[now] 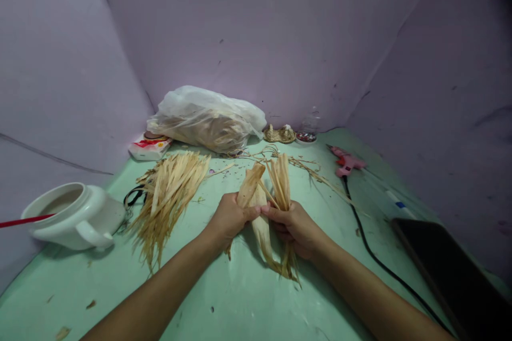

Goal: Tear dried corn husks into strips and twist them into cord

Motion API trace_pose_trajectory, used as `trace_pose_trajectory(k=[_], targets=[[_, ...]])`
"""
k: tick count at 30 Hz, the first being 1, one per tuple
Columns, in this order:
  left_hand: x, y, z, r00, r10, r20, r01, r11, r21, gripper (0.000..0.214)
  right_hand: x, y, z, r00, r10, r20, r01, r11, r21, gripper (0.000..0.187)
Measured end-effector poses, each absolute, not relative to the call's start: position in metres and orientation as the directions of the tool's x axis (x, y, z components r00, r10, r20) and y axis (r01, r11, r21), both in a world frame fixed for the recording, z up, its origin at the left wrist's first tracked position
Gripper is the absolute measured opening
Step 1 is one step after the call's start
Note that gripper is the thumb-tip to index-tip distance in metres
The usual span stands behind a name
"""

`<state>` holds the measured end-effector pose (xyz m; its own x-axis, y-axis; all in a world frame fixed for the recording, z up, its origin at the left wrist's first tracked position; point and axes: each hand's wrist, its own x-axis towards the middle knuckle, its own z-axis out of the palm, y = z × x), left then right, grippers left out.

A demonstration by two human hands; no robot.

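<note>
My left hand (232,217) is closed around a broad dried corn husk (252,181), its brown end sticking up above the fingers. A bundle of narrow husk strips (280,178) is gripped in my right hand (294,226), strips standing up and ragged ends hanging below. The thumbs and fingertips of both hands meet at the husk between them. Its pale lower part (262,234) hangs down towards the table. To the left lies a larger pile of cut husk strips (172,186), apart from both hands.
A white pot (92,213) with a red stick stands at left. Behind are a plastic bag (204,122), a small box (150,147), and woven pieces (279,134). A pink glue gun (347,161), its black cord (366,242), and a dark flat device (448,272) lie at right on the green table (224,298).
</note>
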<state>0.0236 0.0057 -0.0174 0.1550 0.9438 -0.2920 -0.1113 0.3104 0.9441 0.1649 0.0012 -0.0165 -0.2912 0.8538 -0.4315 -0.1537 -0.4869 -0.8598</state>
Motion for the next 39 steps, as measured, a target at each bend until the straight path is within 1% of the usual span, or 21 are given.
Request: trace_pose_trajectory(k=[3, 6, 8, 10, 13, 15, 19, 21, 24, 27, 29, 31, 34, 36, 39], targets=[[0.024, 0.003, -0.015, 0.157, 0.94, -0.304, -0.133, 0.325, 0.936, 0.036, 0.165, 0.001, -0.018, -0.288, 0.856, -0.43, -0.138, -0.481, -0.866, 0.042], [0.024, 0.001, -0.013, 0.216, 0.922, -0.322, -0.167, 0.36, 0.918, 0.031, 0.167, 0.0, -0.019, -0.36, 0.839, -0.408, -0.144, -0.482, -0.864, 0.044], [0.024, 0.001, -0.014, 0.257, 0.911, -0.321, -0.176, 0.371, 0.912, 0.033, 0.168, 0.001, -0.02, -0.423, 0.82, -0.386, -0.197, -0.499, -0.844, 0.044], [0.022, 0.002, -0.015, 0.262, 0.91, -0.32, -0.166, 0.369, 0.914, 0.035, 0.169, 0.002, -0.021, -0.448, 0.817, -0.363, -0.273, -0.511, -0.815, 0.043], [0.018, 0.006, -0.016, 0.237, 0.913, -0.333, -0.145, 0.372, 0.917, 0.036, 0.168, 0.006, -0.021, -0.398, 0.856, -0.33, -0.352, -0.475, -0.807, 0.036], [0.015, 0.008, -0.016, 0.235, 0.909, -0.344, -0.162, 0.386, 0.908, 0.035, 0.169, 0.008, -0.02, -0.37, 0.869, -0.329, -0.382, -0.465, -0.799, 0.031], [0.007, 0.014, -0.017, 0.219, 0.906, -0.362, -0.225, 0.408, 0.885, 0.032, 0.176, 0.014, -0.015, -0.392, 0.842, -0.372, -0.487, -0.532, -0.692, 0.022], [0.005, 0.016, -0.017, 0.212, 0.906, -0.366, -0.227, 0.41, 0.884, 0.03, 0.183, 0.018, -0.012, -0.377, 0.849, -0.37, -0.527, -0.525, -0.668, 0.023], [0.004, 0.018, -0.018, 0.172, 0.914, -0.367, -0.224, 0.399, 0.889, 0.031, 0.195, 0.026, -0.01, -0.309, 0.896, -0.319, -0.586, -0.444, -0.678, 0.028], [0.004, 0.018, -0.017, 0.113, 0.926, -0.361, -0.224, 0.377, 0.899, 0.032, 0.203, 0.031, -0.01, -0.142, 0.959, -0.243, -0.678, -0.274, -0.683, 0.033], [0.006, 0.017, -0.017, 0.1, 0.927, -0.361, -0.202, 0.374, 0.905, 0.031, 0.203, 0.031, -0.01, -0.063, 0.971, -0.229, -0.705, -0.206, -0.679, 0.032], [0.007, 0.016, -0.016, 0.117, 0.923, -0.366, -0.175, 0.382, 0.907, 0.029, 0.199, 0.03, -0.01, -0.091, 0.955, -0.283, -0.682, -0.267, -0.681, 0.031], [0.006, 0.014, -0.012, 0.154, 0.904, -0.398, -0.141, 0.419, 0.897, 0.027, 0.194, 0.028, -0.008, -0.176, 0.905, -0.388, -0.554, -0.417, -0.721, 0.032], [0.004, 0.014, -0.007, 0.18, 0.878, -0.444, -0.136, 0.469, 0.872, 0.026, 0.194, 0.028, -0.005, -0.144, 0.905, -0.4, -0.476, -0.418, -0.774, 0.032], [0.002, 0.013, -0.003, 0.23, 0.848, -0.477, -0.166, 0.517, 0.84, 0.031, 0.195, 0.028, -0.003, -0.071, 0.912, -0.403, -0.433, -0.392, -0.812, 0.031]])
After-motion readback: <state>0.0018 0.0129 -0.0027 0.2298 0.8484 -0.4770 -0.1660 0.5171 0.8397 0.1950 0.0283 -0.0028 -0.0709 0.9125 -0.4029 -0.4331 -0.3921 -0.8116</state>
